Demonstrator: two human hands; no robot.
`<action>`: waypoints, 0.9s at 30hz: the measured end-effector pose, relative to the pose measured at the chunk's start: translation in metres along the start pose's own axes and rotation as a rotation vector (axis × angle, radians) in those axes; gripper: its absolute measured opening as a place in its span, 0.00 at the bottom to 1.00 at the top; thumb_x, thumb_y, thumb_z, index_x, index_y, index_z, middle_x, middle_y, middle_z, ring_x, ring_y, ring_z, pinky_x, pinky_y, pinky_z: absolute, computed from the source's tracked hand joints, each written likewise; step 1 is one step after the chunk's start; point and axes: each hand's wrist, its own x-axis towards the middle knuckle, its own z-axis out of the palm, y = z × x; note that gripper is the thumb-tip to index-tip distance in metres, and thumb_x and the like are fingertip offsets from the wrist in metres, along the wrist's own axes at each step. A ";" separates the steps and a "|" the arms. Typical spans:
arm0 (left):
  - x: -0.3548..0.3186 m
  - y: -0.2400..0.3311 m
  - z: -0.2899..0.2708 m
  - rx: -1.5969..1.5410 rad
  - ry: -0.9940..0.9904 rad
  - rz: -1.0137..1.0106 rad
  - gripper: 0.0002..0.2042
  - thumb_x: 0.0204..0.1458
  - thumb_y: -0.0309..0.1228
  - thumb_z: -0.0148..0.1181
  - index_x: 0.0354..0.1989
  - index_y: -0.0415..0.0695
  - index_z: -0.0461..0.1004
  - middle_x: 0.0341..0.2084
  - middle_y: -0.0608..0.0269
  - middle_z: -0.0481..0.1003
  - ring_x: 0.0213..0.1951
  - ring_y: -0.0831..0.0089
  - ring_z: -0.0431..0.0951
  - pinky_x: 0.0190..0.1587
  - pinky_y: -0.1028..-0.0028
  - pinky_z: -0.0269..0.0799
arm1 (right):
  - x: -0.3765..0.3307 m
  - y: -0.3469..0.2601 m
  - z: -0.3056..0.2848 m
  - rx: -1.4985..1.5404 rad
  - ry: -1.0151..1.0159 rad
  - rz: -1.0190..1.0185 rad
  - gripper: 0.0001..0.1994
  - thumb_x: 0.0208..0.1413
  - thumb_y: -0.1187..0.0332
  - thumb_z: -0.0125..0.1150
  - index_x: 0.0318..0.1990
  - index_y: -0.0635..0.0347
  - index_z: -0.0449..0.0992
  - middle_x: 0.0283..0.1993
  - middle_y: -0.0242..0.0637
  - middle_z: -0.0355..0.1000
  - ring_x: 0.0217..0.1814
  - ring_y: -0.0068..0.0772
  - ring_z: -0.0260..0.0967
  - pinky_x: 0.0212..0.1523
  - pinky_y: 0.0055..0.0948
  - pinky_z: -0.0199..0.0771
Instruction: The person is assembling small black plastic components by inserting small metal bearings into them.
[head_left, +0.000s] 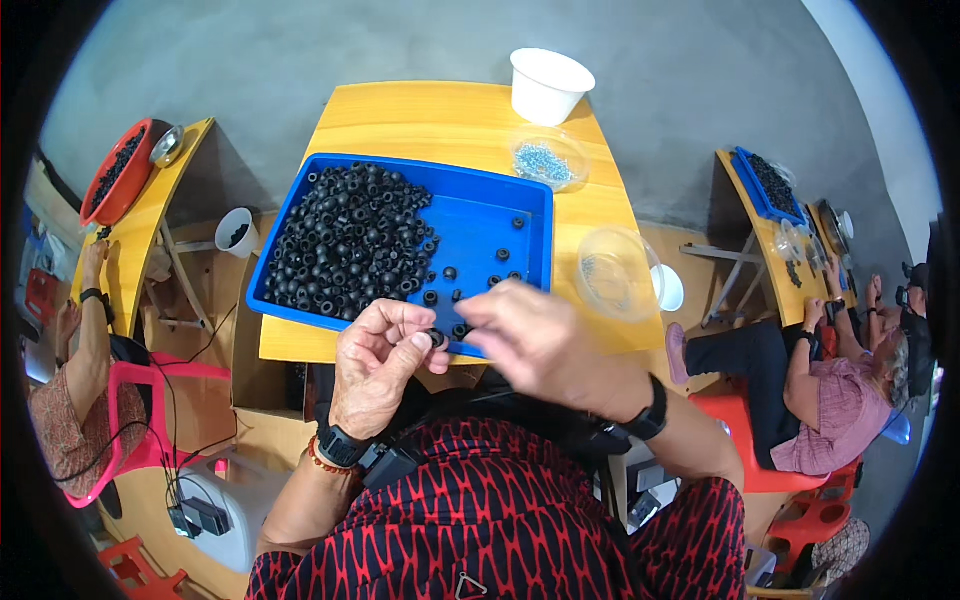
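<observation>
Pinched between the thumb and fingers of my left hand (372,365) is a small round black piece (437,338) with a hole in it. Just to the right of it, my right hand (530,335) is smeared by motion, so whether its fingers hold anything cannot be made out. Both hands are at the front edge of a blue tray (490,205). A heap of similar black pieces (345,235) fills the tray's left and middle, and several loose ones lie at its right.
On the yellow table (420,110) stand a clear bowl of small silvery pieces (545,160), another clear bowl (617,275) and a white tub (550,85). A white cup (667,288) is beyond the right edge. People sit at tables left (75,400) and right (830,400).
</observation>
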 end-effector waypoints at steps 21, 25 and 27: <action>0.002 -0.007 0.002 -0.108 0.003 -0.033 0.09 0.60 0.21 0.57 0.48 0.36 0.74 0.34 0.62 0.77 0.32 0.79 0.76 0.38 0.79 0.76 | -0.063 0.120 -0.096 -0.557 -0.348 0.606 0.06 0.51 0.75 0.58 0.34 0.67 0.78 0.39 0.51 0.77 0.41 0.52 0.75 0.43 0.40 0.74; 0.002 -0.013 -0.001 -0.107 0.027 -0.053 0.11 0.58 0.21 0.61 0.48 0.37 0.73 0.37 0.59 0.78 0.34 0.76 0.79 0.39 0.76 0.78 | -0.041 0.088 -0.095 -0.289 -0.054 0.678 0.03 0.57 0.75 0.58 0.34 0.66 0.75 0.32 0.42 0.76 0.31 0.31 0.75 0.34 0.30 0.74; 0.002 -0.013 0.001 -0.120 0.012 -0.046 0.10 0.58 0.21 0.61 0.48 0.37 0.73 0.36 0.59 0.78 0.34 0.75 0.79 0.40 0.76 0.78 | -0.031 0.067 -0.088 -0.076 -0.002 0.755 0.03 0.60 0.75 0.58 0.35 0.64 0.73 0.31 0.35 0.74 0.32 0.19 0.73 0.32 0.22 0.73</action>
